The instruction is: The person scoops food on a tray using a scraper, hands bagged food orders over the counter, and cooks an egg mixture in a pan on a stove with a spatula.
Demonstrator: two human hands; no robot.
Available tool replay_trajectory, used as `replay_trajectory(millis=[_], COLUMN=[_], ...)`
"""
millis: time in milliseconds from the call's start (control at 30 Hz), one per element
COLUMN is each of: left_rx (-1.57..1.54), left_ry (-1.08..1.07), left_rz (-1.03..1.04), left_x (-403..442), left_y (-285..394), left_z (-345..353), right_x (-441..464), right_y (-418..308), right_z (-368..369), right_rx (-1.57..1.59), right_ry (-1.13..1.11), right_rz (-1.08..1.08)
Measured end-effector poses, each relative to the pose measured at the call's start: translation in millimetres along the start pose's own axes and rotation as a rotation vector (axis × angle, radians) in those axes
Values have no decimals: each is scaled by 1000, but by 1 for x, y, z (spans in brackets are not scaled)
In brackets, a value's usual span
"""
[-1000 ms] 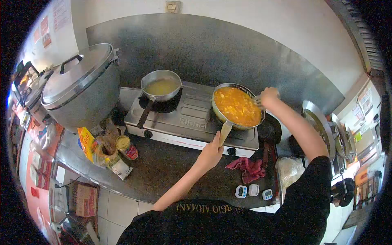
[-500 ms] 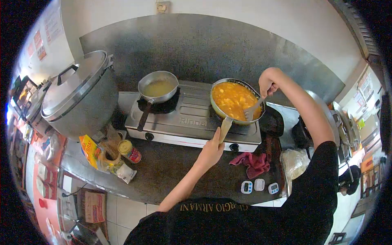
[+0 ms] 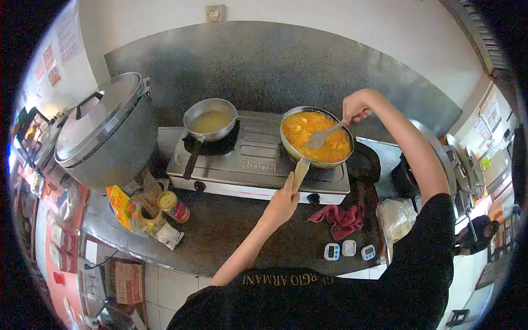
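My left hand [image 3: 284,202] is wrapped around the pale handle of a frying pan [image 3: 284,142], which sits on the right burner of the stove [image 3: 258,159]. Orange, chunky food in sauce [image 3: 308,129] fills the pan. Reaching over from the right, my right hand [image 3: 357,107] grips a grey spatula [image 3: 324,135], its blade down in the middle of the food. A smaller saucepan [image 3: 211,132] with pale yellowish liquid stands on the left burner, its dark handle pointing toward me.
A big lidded pot [image 3: 110,132] stands left of the stove. In front are a yellow packet [image 3: 122,203], a can [image 3: 173,206], a pinkish-red cloth [image 3: 341,221] and small timers [image 3: 331,251]. A clear plastic bag [image 3: 396,219] lies at right. Another person [image 3: 477,234] is at far right.
The spatula has swung from the pan's right side to the middle of the food, and my right hand has shifted slightly left. My left hand still holds the pan handle.
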State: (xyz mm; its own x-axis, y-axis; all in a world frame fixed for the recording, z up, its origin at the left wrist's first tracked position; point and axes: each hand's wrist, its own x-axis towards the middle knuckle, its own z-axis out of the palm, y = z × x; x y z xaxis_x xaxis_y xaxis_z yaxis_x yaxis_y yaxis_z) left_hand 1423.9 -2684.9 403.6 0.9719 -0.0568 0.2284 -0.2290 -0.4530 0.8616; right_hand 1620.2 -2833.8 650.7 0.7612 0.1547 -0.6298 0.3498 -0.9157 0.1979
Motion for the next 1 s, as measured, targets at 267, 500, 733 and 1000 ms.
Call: replay_trajectory(millis=[267,500,733,1000], left_rx=[12,8,-7,-17], left_ry=[-1,54,9,48], left_rz=[-35,47,-27,6], left_x=[0,1,-1,-2], left_y=[1,-6,-2,0], left_z=[0,4,1,1], right_x=[-16,0,-4,25], right_y=[-30,-76,-52,9], right_z=[19,76,57,83], right_rx=[-256,-547,-692,-461], right_ry=[432,697,740,981], right_rz=[-86,-8,104,302])
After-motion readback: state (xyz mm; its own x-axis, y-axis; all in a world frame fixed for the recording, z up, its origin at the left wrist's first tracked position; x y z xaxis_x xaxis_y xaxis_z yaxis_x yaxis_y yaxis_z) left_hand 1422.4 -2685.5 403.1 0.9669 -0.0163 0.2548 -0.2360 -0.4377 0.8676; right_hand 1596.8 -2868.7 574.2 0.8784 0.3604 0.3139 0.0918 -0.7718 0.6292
